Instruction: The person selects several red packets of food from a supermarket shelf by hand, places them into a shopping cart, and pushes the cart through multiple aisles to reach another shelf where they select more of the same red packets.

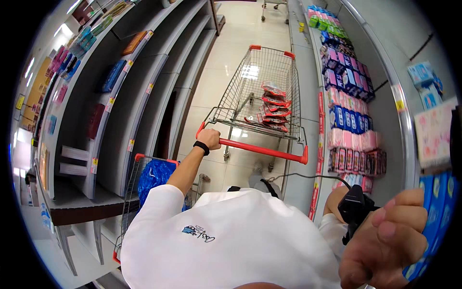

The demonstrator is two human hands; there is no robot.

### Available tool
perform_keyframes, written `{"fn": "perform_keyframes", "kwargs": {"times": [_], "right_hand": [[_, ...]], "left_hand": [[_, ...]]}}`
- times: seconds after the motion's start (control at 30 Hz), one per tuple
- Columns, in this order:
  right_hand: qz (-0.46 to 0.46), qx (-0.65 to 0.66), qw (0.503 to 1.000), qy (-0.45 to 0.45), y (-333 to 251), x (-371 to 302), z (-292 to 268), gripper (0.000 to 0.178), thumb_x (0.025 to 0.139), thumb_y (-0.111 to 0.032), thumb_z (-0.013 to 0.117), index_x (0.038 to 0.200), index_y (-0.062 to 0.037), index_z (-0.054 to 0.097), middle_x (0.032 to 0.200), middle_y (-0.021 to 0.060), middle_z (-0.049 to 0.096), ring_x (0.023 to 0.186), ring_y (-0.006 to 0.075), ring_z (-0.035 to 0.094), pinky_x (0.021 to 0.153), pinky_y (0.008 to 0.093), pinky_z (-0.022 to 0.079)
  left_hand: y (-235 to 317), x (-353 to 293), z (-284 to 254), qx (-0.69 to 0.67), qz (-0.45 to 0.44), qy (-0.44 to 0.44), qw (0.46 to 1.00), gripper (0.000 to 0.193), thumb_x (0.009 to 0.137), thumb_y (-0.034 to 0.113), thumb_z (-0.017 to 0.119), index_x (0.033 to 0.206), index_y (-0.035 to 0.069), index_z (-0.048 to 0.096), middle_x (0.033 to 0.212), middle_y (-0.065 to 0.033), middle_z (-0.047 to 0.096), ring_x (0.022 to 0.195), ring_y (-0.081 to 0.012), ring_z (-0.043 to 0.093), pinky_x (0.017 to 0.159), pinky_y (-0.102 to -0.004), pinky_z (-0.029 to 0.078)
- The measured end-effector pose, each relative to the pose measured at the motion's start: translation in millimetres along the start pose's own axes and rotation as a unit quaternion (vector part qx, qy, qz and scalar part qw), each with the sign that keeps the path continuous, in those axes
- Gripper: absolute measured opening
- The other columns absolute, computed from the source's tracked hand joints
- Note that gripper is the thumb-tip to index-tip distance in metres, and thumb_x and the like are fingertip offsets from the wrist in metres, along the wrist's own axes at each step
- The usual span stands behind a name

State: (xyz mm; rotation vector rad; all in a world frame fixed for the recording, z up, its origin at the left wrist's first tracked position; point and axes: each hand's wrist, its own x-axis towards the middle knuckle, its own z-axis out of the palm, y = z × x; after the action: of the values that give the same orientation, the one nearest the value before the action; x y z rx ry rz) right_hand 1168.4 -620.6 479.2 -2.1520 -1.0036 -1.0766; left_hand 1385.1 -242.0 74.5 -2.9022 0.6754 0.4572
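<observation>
My left hand (210, 138), with a black band on its wrist, is closed around the red handle (260, 150) of a wire shopping cart (226, 103), near the handle's left end. Several red-and-white packets (275, 108) lie stacked inside the cart, toward its right side. At the lower right my right hand (390, 236) is raised close to the camera, off the cart. Its fingers are curled in, and nothing shows in them. A black device (355, 204) with a cable sits at that wrist. Blue packages (437, 207) appear just beyond this hand.
Mostly bare grey shelves (159, 62) line the left, with a few boxes on them. Packs in pink, blue and purple (349, 115) fill the right shelf. Behind my left arm stands another cart (129, 192) holding a blue bag (156, 178). Farther up the tiled aisle (236, 29) is a third cart (274, 4).
</observation>
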Motion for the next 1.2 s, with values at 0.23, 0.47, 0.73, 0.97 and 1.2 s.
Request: {"fn": "perform_keyframes", "kwargs": {"times": [0.23, 0.47, 0.73, 0.97, 1.2], "right_hand": [[-0.078, 0.067, 0.992, -0.072, 120.9, 39.5, 13.5, 0.069, 0.084, -0.021, 0.061, 0.143, -0.0294, 0.026, 0.101, 0.0167, 0.049, 0.069, 0.0265, 0.044, 0.054, 0.0391, 0.033], [-0.021, 0.132, 0.985, 0.113, 213.0, 69.3, 87.6, 0.045, 0.087, -0.036, 0.066, 0.121, -0.0226, 0.040, 0.095, 0.0121, 0.053, 0.065, 0.0228, 0.047, 0.052, 0.0369, 0.035], [0.046, 0.274, 0.960, 0.037, 318.8, 142.6, 206.7, 0.025, 0.064, -0.015, 0.080, 0.083, -0.0116, 0.064, 0.073, 0.0092, 0.062, 0.056, 0.0224, 0.056, 0.046, 0.0341, 0.038], [-0.042, 0.298, 0.941, 0.156, 413.6, 220.2, 299.6, 0.017, 0.075, -0.021, 0.063, 0.091, -0.0191, 0.057, 0.059, 0.0005, 0.040, 0.046, 0.0149, 0.047, 0.040, 0.0290, 0.030], [-0.044, 0.300, 0.945, 0.123, 513.9, 254.1, 332.1, 0.031, 0.075, -0.016, 0.064, 0.102, -0.0190, 0.050, 0.070, 0.0048, 0.043, 0.051, 0.0180, 0.047, 0.042, 0.0316, 0.031]], "left_hand": [[-15.1, 74.9, -28.5, -0.012, -0.019, -0.051, 0.998, 0.017, 0.067, 0.024, 0.065, 0.078, 0.011, 0.071, 0.078, -0.0144, 0.070, 0.074, -0.0316, 0.069, 0.069, -0.0424, 0.056], [-35.1, 162.9, -52.7, -0.009, -0.024, -0.058, 0.998, 0.019, 0.068, 0.025, 0.063, 0.078, 0.011, 0.070, 0.081, -0.0151, 0.070, 0.076, -0.0311, 0.069, 0.069, -0.0430, 0.056], [-84.4, 284.9, -68.9, -0.026, -0.044, -0.051, 0.997, 0.019, 0.067, 0.024, 0.063, 0.077, 0.010, 0.071, 0.080, -0.0152, 0.070, 0.077, -0.0310, 0.070, 0.069, -0.0430, 0.056], [-85.3, 404.3, -197.5, -0.015, -0.037, -0.187, 0.982, 0.031, 0.081, 0.034, 0.060, 0.097, 0.010, 0.072, 0.100, -0.0199, 0.069, 0.107, -0.0355, 0.062, 0.090, -0.0395, 0.051], [-142.0, 538.2, -141.4, -0.026, -0.020, -0.007, 0.999, 0.018, 0.069, 0.022, 0.063, 0.075, 0.006, 0.071, 0.075, -0.0187, 0.068, 0.073, -0.0360, 0.068, 0.068, -0.0461, 0.055]]}}
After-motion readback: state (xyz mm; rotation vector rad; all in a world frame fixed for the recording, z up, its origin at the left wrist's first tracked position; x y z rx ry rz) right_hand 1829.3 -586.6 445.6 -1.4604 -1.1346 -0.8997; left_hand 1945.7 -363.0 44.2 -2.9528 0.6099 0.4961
